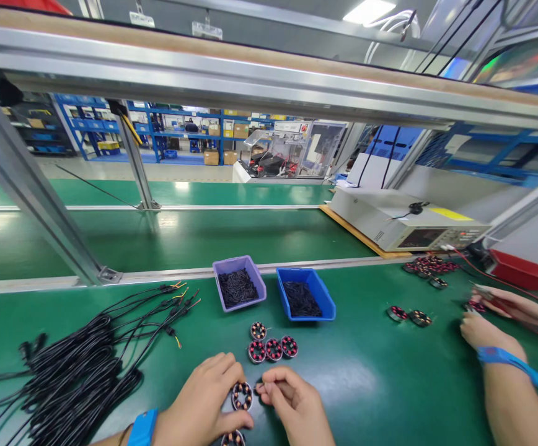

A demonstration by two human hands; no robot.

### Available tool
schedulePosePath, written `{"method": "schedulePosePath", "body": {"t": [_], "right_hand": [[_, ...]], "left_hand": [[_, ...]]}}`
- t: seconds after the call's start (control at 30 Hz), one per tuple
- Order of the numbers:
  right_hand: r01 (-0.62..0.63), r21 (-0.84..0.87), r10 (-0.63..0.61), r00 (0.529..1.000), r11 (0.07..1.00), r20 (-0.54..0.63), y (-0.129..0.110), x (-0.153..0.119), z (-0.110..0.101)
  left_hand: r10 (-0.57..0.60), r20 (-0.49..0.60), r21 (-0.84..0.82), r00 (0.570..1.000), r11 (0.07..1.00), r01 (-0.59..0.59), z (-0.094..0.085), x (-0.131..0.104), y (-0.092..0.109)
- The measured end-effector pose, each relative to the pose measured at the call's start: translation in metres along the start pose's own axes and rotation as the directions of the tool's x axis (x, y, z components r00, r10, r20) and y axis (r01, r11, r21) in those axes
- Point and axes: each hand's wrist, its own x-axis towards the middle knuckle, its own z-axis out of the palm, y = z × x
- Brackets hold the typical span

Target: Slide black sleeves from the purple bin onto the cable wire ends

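The copper-wound stator ring point(242, 406) is held between thumb and forefinger of the left hand point(206, 396); a loose grip might let it turn. At its three o'clock, the right hand point(294, 401) pinches a small dark piece point(259, 388), unidentifiable, which could slip. At one o'clock, four stators point(273, 350) risk being knocked; at nine, black cables point(83, 359) could snag the wristband point(143, 427).
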Motion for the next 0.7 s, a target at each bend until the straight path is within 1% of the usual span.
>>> {"method": "schedulePosePath", "body": {"t": [0.17,0.27,0.47,0.53,0.63,0.7], "right_hand": [[-0.011,0.020,0.010,1.000,1.000,0.020,-0.001,0.001,-0.001],[-0.023,0.037,0.023,0.999,0.999,0.022,-0.001,0.000,0.002],[-0.022,0.037,0.023,1.000,0.999,-0.013,0.001,-0.001,0.003],[-0.021,0.031,0.022,1.000,0.999,-0.020,0.002,-0.001,0.002],[-0.042,0.010,0.042,0.999,0.999,0.016,0.002,0.000,0.000],[-0.040,0.012,0.040,0.999,0.999,0.013,0.002,0.000,-0.001]], "left_hand": [[0.022,0.000,-0.011,1.000,1.000,-0.022,0.000,0.000,-0.001],[-0.003,0.006,-0.009,1.000,1.000,0.003,-0.002,0.000,0.000],[-0.014,0.022,-0.010,1.000,1.000,0.014,-0.003,0.000,0.003],[-0.026,0.027,-0.011,0.999,1.000,0.026,-0.005,0.001,0.004],[-0.036,0.044,-0.010,0.998,0.999,0.037,-0.010,0.002,0.006],[-0.037,0.064,-0.011,0.997,0.999,0.037,-0.012,0.002,0.006]]}}
